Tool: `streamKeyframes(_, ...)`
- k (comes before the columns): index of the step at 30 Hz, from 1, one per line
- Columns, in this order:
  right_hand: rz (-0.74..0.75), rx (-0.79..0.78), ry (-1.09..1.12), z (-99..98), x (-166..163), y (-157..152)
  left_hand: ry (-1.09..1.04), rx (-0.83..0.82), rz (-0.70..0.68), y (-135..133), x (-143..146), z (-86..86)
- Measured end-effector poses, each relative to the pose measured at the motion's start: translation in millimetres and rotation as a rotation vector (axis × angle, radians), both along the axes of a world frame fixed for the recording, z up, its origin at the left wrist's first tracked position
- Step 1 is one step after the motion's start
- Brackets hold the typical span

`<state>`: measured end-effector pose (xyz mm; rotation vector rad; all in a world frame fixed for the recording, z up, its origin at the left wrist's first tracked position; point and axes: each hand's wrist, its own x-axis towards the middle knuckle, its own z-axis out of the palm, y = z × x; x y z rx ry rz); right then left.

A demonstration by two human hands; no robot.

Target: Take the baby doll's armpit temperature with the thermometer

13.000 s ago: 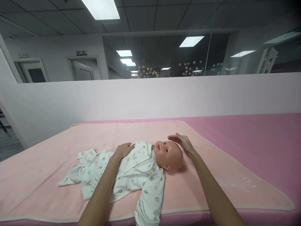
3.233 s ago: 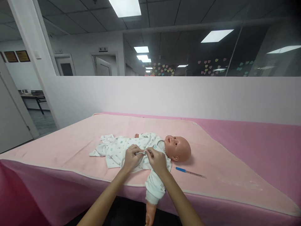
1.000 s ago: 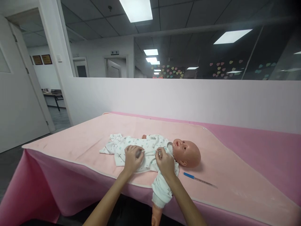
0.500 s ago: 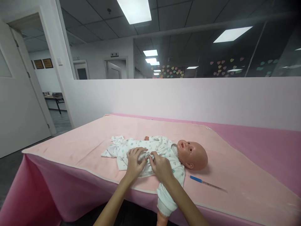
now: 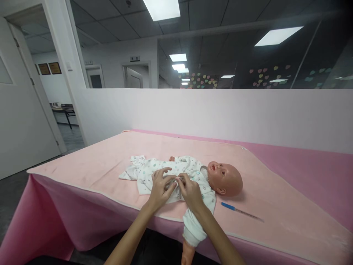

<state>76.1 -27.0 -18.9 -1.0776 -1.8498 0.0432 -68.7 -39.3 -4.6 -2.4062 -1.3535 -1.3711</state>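
A baby doll (image 5: 226, 179) lies on its back, head to the right, dressed in a white printed shirt (image 5: 190, 163). Over the shirt's front, my left hand (image 5: 161, 187) and my right hand (image 5: 189, 189) meet fingertip to fingertip. Both pinch a small white bit of the shirt there, perhaps a tie; the fingers mostly hide it. My left index finger is raised a little apart from the pinch. Under my right forearm, the doll's near arm (image 5: 188, 252) sticks out of a white sleeve (image 5: 193, 228) and hangs over the table edge.
A thin glass-like stick with a blue end (image 5: 228, 206), resembling a thermometer, lies right of the doll's near shoulder. Beneath everything is a peach mat (image 5: 104, 158) over a pink cloth (image 5: 317, 165). A white half wall (image 5: 220, 114) with glass above stands behind.
My hands have drawn closer together at the shirt's front, and the white loop seen between them earlier is now mostly covered by fingers. The view has shifted slightly.
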Motion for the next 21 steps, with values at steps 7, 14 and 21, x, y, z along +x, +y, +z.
streamKeyframes(7,0.007,-0.059,0.010,3.1,-1,0,-0.278,-0.014,0.088,10,-8,-4.2)
streamKeyframes(14,-0.016,-0.046,0.002,2.9,-1,0,-0.344,-0.013,0.137,11,-9,-4.1)
streamKeyframes(21,-0.063,-0.014,-0.022,1.7,-2,2,-0.071,-0.086,0.079,4,0,1.4)
